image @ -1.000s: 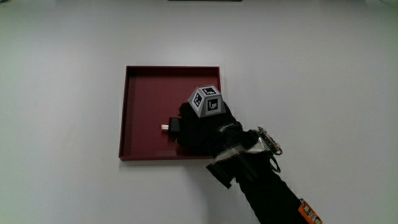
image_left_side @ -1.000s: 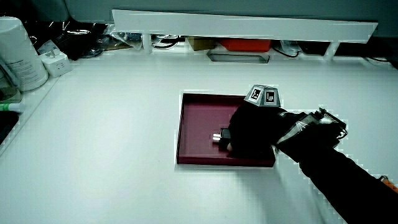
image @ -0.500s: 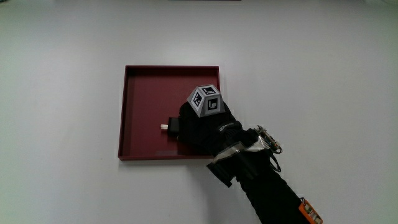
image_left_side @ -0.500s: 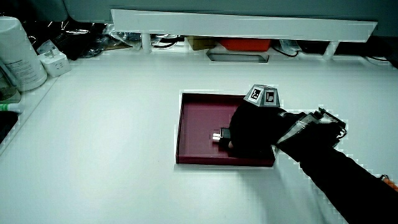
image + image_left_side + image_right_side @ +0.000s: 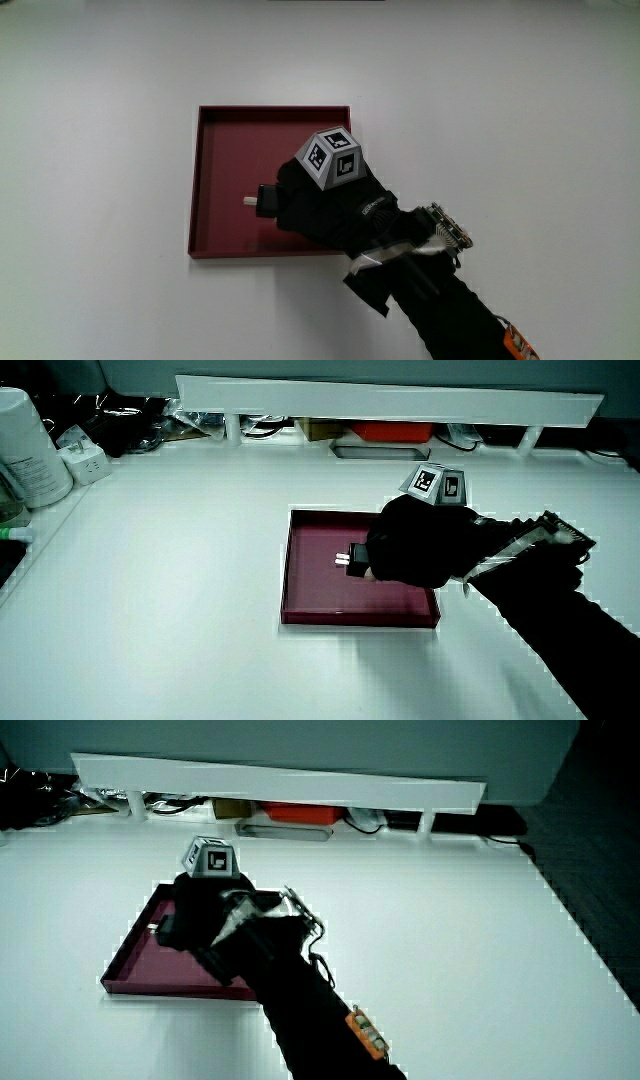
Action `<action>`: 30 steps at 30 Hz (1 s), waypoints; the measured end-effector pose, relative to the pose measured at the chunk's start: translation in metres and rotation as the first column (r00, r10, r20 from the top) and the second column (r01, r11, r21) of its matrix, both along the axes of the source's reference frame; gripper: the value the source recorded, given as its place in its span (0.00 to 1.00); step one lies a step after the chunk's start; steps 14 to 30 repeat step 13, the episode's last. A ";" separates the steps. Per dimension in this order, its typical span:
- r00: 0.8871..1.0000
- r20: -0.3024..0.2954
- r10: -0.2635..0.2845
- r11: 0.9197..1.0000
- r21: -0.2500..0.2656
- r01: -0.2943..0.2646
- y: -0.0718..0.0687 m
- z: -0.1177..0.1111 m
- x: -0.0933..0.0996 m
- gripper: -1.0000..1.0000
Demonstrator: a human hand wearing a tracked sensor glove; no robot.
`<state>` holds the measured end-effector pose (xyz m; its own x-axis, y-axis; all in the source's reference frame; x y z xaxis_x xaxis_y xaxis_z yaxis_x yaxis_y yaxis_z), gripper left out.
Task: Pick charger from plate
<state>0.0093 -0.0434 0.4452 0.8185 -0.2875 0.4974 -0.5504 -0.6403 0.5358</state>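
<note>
Lifted a touch since a moment ago, the hand [image 5: 318, 200] stays clamped on the charger [image 5: 264, 200], now just above the red plate [image 5: 222, 140]. Picking is underway; next, I'd say, raise it clear of the rim.

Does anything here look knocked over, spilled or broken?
Nothing stands out. The square dark-red tray lies flat on the white table, and the black-gloved hand grips the small black charger above it, prongs pointing away from the palm.
</note>
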 end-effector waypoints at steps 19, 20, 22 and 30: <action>0.974 0.162 -0.160 0.981 0.138 0.139 0.042 -0.090 -0.021 1.00; 0.974 0.162 -0.160 0.981 0.138 0.139 0.042 -0.090 -0.021 1.00; 0.974 0.162 -0.160 0.981 0.138 0.139 0.042 -0.090 -0.021 1.00; 0.974 0.162 -0.160 0.981 0.138 0.139 0.042 -0.090 -0.021 1.00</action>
